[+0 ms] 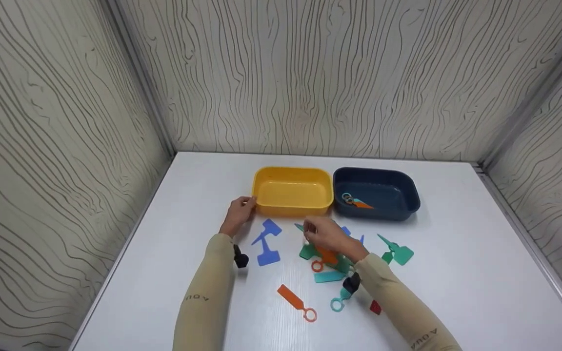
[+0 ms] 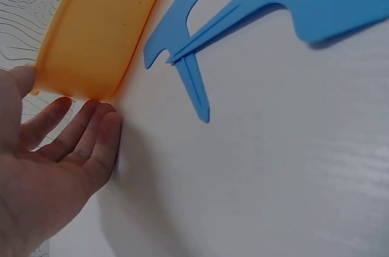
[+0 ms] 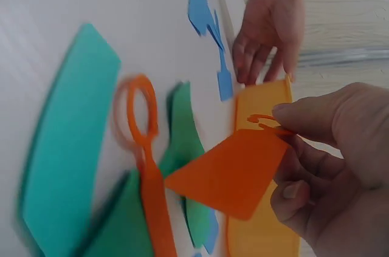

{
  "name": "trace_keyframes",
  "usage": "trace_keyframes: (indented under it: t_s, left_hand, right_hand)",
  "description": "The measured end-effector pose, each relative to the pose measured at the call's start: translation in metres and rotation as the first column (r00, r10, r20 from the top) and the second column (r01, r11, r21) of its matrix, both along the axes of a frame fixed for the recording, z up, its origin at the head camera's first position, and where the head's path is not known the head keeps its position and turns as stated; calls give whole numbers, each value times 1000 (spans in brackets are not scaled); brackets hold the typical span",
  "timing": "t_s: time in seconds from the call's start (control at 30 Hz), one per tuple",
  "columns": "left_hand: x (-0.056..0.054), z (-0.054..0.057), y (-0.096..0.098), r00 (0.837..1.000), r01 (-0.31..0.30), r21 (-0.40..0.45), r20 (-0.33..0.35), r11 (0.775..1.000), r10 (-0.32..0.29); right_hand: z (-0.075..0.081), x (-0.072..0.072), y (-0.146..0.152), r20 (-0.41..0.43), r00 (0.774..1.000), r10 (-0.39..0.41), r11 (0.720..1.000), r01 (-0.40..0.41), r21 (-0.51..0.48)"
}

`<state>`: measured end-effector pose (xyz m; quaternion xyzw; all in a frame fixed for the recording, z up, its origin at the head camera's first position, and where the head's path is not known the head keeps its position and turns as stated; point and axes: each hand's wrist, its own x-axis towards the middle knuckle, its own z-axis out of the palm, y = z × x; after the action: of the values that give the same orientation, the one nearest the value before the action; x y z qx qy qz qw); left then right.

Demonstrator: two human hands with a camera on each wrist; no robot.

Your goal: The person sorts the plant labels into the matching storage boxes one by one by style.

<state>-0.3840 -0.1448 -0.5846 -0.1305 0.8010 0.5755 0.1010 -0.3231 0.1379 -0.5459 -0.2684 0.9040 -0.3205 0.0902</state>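
Observation:
My left hand is at the front left corner of the yellow bin. In the left wrist view, its thumb touches the rim and its extended fingertips meet the outer end wall. Two overlapping blue T-shaped plant labels lie just in front of that bin. My right hand pinches an orange plant tag by its thin hooked end, between thumb and fingers, with the flat blade hanging down. Below that hand lie green labels, a ringed orange tag and a teal tag, partly hidden by the hand.
A navy bin stands right of the yellow one, with an orange tag and rings inside. Another ringed orange tag lies nearer me, a ringed teal tag beside it. Green labels and a red piece lie by my right forearm.

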Motion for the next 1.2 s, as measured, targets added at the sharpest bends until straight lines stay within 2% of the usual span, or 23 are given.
trace_keyframes:
  t_s: [0.23,0.5,0.7,0.8,0.93,1.2]
  left_hand:
    - [-1,-3,-1,999,0,-18,-46,1000,0]
    - [-2,-5,-1,998,4,-32,-59,999,-6]
    - [-2,-5,-1,995,1,-4,-96,1000,-1]
    - [-3,-5,-1,994,-1,18,-109,1000,2]
    - [-3,-4,0,994,-6,6,-106,1000,7]
    - [-2,-6,-1,998,-5,-25,-69,1000,3]
  right_hand:
    - [11,-16,24,14,996,-86,996,86,-12]
    - [25,-36,57,-63,990,-127,991,125,-47]
    - [37,-50,84,-116,971,-210,977,205,-53]
    - [44,-55,96,-150,956,-252,966,239,-100]
    - [53,-61,110,-161,935,-315,942,287,-173]
    - [64,-67,124,-83,911,-404,891,371,-262]
